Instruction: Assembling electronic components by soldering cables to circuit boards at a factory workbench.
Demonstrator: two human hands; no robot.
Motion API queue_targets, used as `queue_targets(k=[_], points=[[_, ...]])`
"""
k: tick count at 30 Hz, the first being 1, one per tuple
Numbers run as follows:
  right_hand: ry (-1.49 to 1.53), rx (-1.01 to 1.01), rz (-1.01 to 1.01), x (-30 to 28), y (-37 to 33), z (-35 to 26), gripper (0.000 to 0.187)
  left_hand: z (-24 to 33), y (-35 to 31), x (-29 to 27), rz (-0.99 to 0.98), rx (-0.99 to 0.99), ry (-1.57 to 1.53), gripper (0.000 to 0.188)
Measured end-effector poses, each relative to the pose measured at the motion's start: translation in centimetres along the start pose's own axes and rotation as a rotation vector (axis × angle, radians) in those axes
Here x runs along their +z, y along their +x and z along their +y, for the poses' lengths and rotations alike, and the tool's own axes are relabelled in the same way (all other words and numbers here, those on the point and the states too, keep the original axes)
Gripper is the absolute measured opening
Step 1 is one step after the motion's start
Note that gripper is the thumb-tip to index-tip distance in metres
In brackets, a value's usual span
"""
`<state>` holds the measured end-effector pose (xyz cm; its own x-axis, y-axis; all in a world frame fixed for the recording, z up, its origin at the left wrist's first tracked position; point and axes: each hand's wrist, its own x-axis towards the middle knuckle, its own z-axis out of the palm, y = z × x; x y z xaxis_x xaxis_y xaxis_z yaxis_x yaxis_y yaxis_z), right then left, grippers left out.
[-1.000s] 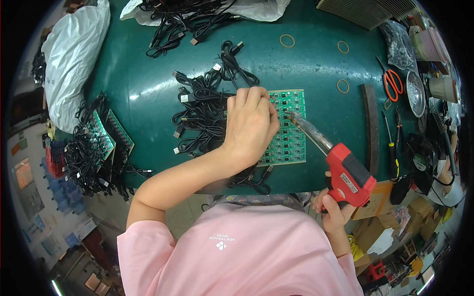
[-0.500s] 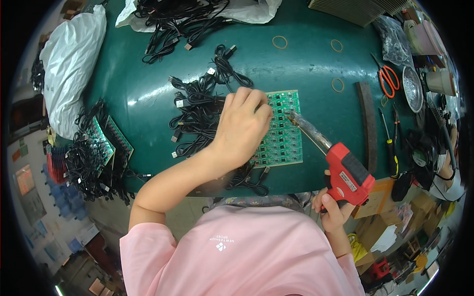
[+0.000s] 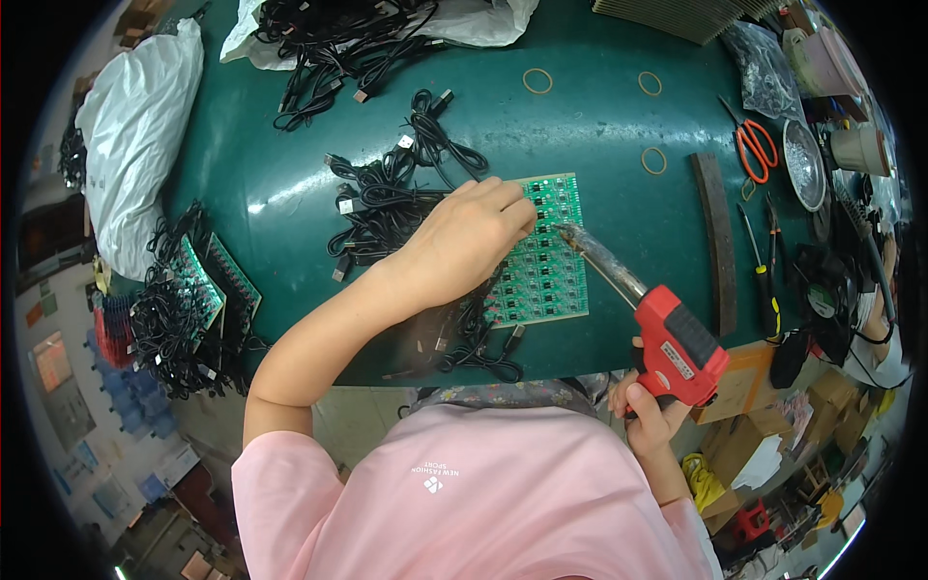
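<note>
My left hand (image 3: 471, 232) is closed over the left edge of a green circuit board panel (image 3: 556, 256), its fingertips bent down and hidden. What it pinches, if anything, cannot be made out. Black cables (image 3: 382, 198) with USB plugs lie bundled to its left. More cable (image 3: 474, 338) runs beneath the hand and past the panel's lower left corner; part of it is blurred under my left forearm. My right hand (image 3: 652, 406) grips a red and black soldering gun (image 3: 681, 348), whose tip points at the panel's upper middle, close to its surface and right of my left fingers.
Boards with cables (image 3: 198, 300) are heaped at the left edge beside a white plastic bag (image 3: 140, 145). Further cables (image 3: 333, 43) lie at the back. On the right are a dark bar (image 3: 713, 242), orange-handled scissors (image 3: 754, 150), a screwdriver (image 3: 764, 280) and a metal bowl (image 3: 804, 164).
My left hand has come slightly nearer and its forearm has swung lower. Cable from the pile's near side has shifted toward the table's front edge. The soldering gun stays at the panel.
</note>
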<state>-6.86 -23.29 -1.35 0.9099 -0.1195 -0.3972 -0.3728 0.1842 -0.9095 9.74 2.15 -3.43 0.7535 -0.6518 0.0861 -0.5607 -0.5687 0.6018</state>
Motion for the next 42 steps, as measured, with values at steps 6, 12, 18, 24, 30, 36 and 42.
queue_targets(k=[6,12,18,24,30,36,42], points=[[0.004,0.007,0.002,0.2,0.0,-0.3,0.057,0.3,0.0,-0.1,-0.042,-0.1,-0.122,0.006],[0.005,-0.006,-0.029,-0.9,-0.7,0.6,0.05,2.0,-0.2,0.7,0.048,-0.277,-0.006,0.006],[0.02,0.013,-0.105,-1.1,-0.5,0.6,0.039,2.1,-0.8,1.9,0.152,-0.365,-0.024,0.007],[-0.031,0.02,-0.11,-0.7,-0.1,0.9,0.04,2.1,-1.0,2.3,0.204,-0.345,-0.027,0.008],[-0.08,0.005,-0.101,-0.7,-0.2,1.3,0.04,2.0,-1.1,2.3,0.196,-0.346,-0.038,0.008],[-0.044,0.04,-0.098,-0.7,-0.2,0.5,0.014,1.8,-1.1,2.4,0.196,-0.332,-0.044,0.008],[-0.066,-0.04,-0.108,-1.0,-0.1,-0.7,0.005,1.8,-0.9,2.4,0.205,-0.323,-0.049,0.008]])
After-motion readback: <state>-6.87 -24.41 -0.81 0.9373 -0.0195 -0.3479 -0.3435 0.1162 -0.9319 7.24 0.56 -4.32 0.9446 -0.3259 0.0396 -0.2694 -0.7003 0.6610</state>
